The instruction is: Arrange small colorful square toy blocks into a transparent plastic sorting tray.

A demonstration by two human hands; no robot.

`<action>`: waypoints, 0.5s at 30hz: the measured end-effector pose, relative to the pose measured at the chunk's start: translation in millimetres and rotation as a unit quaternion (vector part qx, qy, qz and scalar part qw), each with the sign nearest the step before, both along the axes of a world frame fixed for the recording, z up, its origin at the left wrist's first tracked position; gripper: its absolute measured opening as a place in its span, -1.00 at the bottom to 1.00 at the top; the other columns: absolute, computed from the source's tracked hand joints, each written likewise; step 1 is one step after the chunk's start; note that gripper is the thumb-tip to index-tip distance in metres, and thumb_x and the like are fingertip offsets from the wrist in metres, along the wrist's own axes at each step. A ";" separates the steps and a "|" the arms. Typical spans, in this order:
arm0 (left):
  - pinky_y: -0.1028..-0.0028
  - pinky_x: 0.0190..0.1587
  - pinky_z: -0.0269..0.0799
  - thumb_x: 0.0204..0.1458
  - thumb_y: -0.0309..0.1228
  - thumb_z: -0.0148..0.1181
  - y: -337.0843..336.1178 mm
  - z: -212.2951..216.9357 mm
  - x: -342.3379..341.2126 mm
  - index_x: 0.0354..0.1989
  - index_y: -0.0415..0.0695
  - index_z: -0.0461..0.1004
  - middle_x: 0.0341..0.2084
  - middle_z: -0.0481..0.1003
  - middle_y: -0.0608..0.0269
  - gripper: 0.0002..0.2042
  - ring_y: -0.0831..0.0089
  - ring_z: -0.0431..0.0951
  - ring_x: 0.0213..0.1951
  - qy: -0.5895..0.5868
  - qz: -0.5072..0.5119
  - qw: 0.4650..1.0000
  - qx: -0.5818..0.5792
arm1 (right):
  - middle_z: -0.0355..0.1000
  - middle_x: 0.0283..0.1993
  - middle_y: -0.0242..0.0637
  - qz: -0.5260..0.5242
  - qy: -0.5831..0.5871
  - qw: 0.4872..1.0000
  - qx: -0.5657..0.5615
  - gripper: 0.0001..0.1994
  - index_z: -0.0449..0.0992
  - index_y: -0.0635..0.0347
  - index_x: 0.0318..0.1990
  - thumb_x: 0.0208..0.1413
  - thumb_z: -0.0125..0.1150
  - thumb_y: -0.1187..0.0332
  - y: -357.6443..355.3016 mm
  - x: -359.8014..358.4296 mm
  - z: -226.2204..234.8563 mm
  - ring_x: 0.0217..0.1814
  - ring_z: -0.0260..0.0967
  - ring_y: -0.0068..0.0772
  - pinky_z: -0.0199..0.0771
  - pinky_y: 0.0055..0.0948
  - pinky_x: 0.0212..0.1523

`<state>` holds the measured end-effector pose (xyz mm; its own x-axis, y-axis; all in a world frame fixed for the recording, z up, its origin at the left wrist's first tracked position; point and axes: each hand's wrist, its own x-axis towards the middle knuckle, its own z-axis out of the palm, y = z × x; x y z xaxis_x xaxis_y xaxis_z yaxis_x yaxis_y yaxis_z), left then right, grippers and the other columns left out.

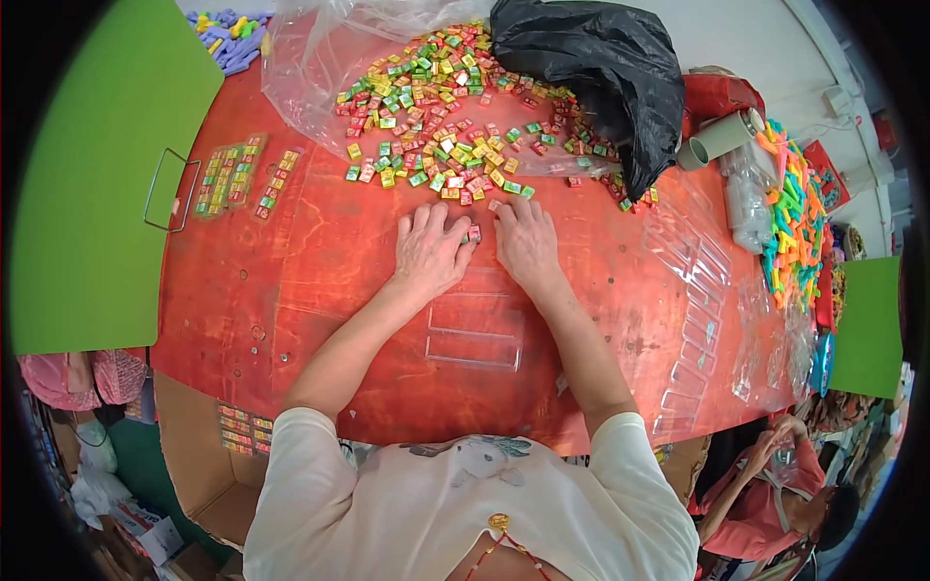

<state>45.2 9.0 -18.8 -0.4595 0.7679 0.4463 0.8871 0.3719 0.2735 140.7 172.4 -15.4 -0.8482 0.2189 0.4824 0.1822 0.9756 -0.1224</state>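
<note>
Both my hands are over the red table [320, 242], at the near edge of a heap of small wrapped blocks [446, 145] in red, yellow and green. My left hand [431, 254] pinches a small red wrapped block [473, 233] between thumb and forefinger. Opposite it, the fingertips of my right hand [528, 247] are closed at a small pink wrapped block [495, 205], partly covered by the fingers. Between my forearms lies a clear plastic tray [475, 364] with long compartments, its far end close to my hands.
Filled strips of blocks [230, 176] lie left, beside a green panel [97, 174]. A black plastic bag [601, 58] covers the heap's right side. More clear trays [690, 339] and colourful plastic pieces [794, 223] lie right. A person [775, 484] sits at lower right; a cardboard box [199, 455] stands lower left.
</note>
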 end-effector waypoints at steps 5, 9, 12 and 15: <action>0.12 -0.06 0.22 0.02 -0.19 0.26 0.1 -2.6 1.6 -0.12 -0.02 0.55 -0.15 0.39 0.14 -0.71 0.17 0.35 -0.04 0.015 0.010 1.000 -0.002 | 0.41 -0.25 -0.25 0.003 -0.034 0.998 -0.049 -0.87 0.49 0.10 -0.20 0.11 0.23 0.36 -13.8 5.4 -7.8 -0.22 0.43 -0.15 0.43 -0.23 -0.24; 0.12 -0.06 0.22 0.01 -0.19 0.27 -0.8 -1.6 2.5 -0.12 -0.01 0.55 -0.13 0.39 0.14 -0.71 0.16 0.35 -0.03 0.001 0.007 1.000 -0.006 | 0.39 -0.28 -0.11 -0.023 -0.009 0.989 -0.143 -0.82 0.45 0.19 -0.21 0.10 0.27 0.35 -0.1 4.2 7.0 -0.18 0.45 0.00 0.50 -0.11 -0.22; 0.11 -0.06 0.22 0.00 -0.19 0.27 0.2 -1.2 2.7 -0.11 0.00 0.56 -0.12 0.39 0.14 -0.70 0.16 0.34 -0.02 -0.006 0.004 1.000 -0.009 | 0.39 -0.17 -0.02 -0.127 -0.008 0.986 -0.107 -0.77 0.49 0.22 -0.09 0.12 0.26 0.35 26.8 -3.7 15.7 -0.09 0.43 0.08 0.50 -0.08 -0.15; 0.11 -0.05 0.22 0.01 -0.18 0.27 -1.8 -2.0 3.3 -0.09 0.01 0.56 -0.11 0.39 0.13 -0.69 0.15 0.34 -0.01 -0.008 0.001 1.000 -0.004 | 0.38 -0.17 -0.05 -0.097 -0.053 0.988 -0.112 -0.75 0.51 0.21 -0.06 0.11 0.26 0.37 38.1 6.3 5.2 -0.07 0.42 0.06 0.49 -0.08 -0.10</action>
<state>48.4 7.3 -20.8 -0.4685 0.7700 0.4332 0.8817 0.3762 0.2848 147.0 210.6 -10.2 -0.8236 0.4726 0.3137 0.3859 0.8722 -0.3007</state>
